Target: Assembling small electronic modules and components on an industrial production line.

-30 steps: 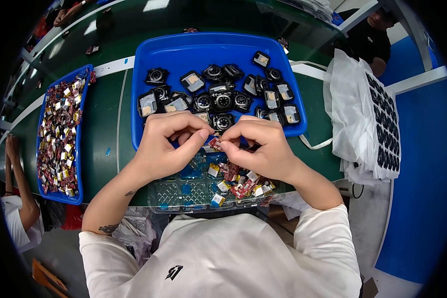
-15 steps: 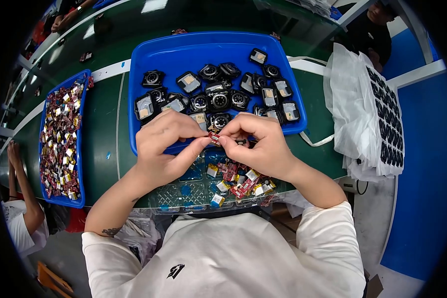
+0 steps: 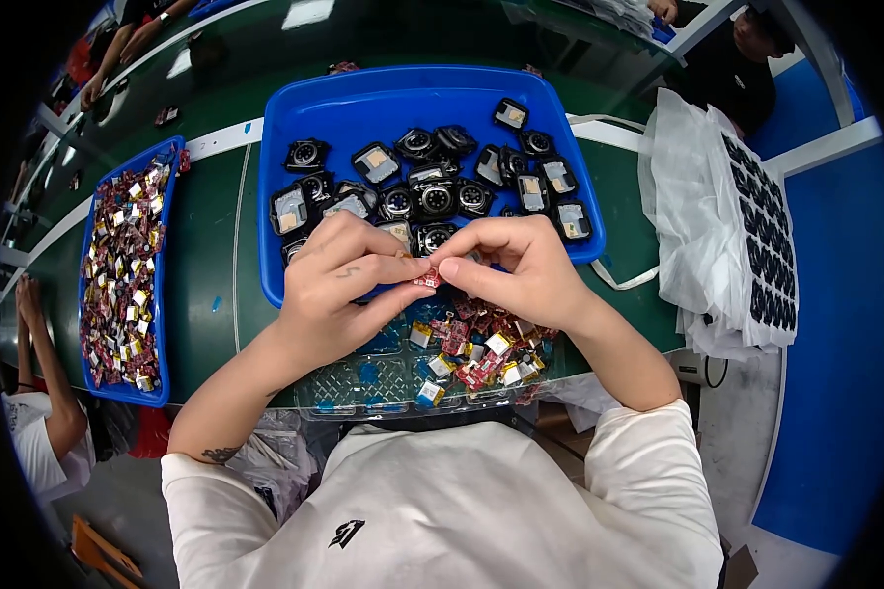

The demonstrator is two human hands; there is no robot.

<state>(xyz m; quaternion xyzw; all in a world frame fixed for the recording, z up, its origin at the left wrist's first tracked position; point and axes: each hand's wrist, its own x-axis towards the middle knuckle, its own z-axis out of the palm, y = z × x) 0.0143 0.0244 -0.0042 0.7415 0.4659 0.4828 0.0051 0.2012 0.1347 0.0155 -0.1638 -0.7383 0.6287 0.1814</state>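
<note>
Two forearms of a co-worker [image 3: 41, 344] rest at the far left, next to a narrow blue tray [image 3: 155, 398], which is full of red boards and small white-and-yellow cells [image 3: 123, 255]. After this comes a bare strip of the green counter [image 3: 206, 324]. Then stands a large blue tub [image 3: 403, 88], where many black watch-shaped cases [image 3: 435, 199] lie in a loose group. Nearer to the person is a clear plastic tray [image 3: 329, 378] with compartments. Above it, the left hand [image 3: 339, 280] pinches a small red circuit board [image 3: 429, 279] with thumb and forefinger, and the right hand [image 3: 521, 270] pinches it from the other side; fingertips cover so much that its exact shape is perhaps not well seen. Below the right hand, a pile of similar boards [image 3: 476, 363] fills the tray's right part. Farther right, white sheets [image 3: 678, 216] lie beside rows of flat black pieces [image 3: 761, 231].
</note>
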